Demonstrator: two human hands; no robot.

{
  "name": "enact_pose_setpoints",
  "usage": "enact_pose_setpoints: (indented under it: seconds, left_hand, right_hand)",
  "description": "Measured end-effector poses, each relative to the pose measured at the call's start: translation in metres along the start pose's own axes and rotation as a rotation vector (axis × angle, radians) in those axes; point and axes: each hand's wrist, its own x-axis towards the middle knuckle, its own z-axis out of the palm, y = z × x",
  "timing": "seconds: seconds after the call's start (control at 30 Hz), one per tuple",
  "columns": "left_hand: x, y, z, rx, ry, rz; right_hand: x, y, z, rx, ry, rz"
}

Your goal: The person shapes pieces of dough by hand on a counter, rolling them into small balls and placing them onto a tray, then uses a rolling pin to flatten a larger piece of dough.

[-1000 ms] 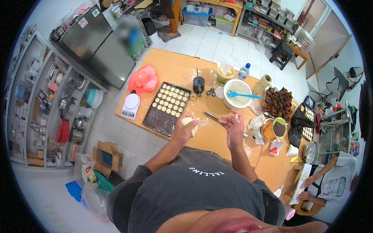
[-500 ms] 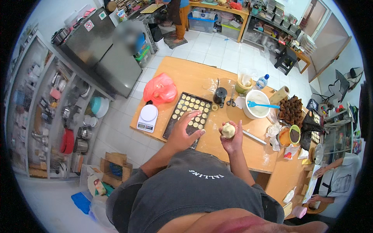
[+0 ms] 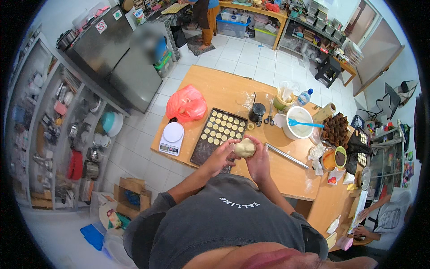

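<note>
A pale lump of dough (image 3: 245, 148) is held between both my hands, above the table's near edge. My left hand (image 3: 220, 158) presses its fingers against the dough's left side. On the other side my right hand (image 3: 258, 162) cups it with curled fingers. Just beyond them lies a dark baking tray (image 3: 200, 154) bearing rows of small round pale dough pieces (image 3: 217, 127). Beside the tray's right edge sits a small ring-shaped cutter (image 3: 251, 127). A metal rolling rod (image 3: 286, 155) rests on the table right of my hands.
A white kitchen scale (image 3: 173, 134) and a red plastic bag (image 3: 186, 104) stand left of the tray. Farther right are a black mug (image 3: 256, 113), scissors (image 3: 269, 117) and a white bowl (image 3: 297, 133) with a blue spatula (image 3: 306, 123). Another person's hands (image 3: 361, 231) work at the right.
My hands have come together. The right one has moved left with the dough, and the left has come off the tray area and taken hold of it too.
</note>
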Motion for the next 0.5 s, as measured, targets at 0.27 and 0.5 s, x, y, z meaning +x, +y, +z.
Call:
enact_pose_setpoints:
  seconds: [0.27, 0.5]
  left_hand:
    - [0.025, -0.038, 0.003, -0.253, 0.106, -0.143]
    - [0.018, 0.006, 0.088, 0.437, 0.096, 0.375]
  right_hand:
    - [-0.011, -0.025, -0.028, -0.500, -0.074, -0.339]
    - [-0.036, -0.057, -0.087, -0.045, 0.189, 0.049]
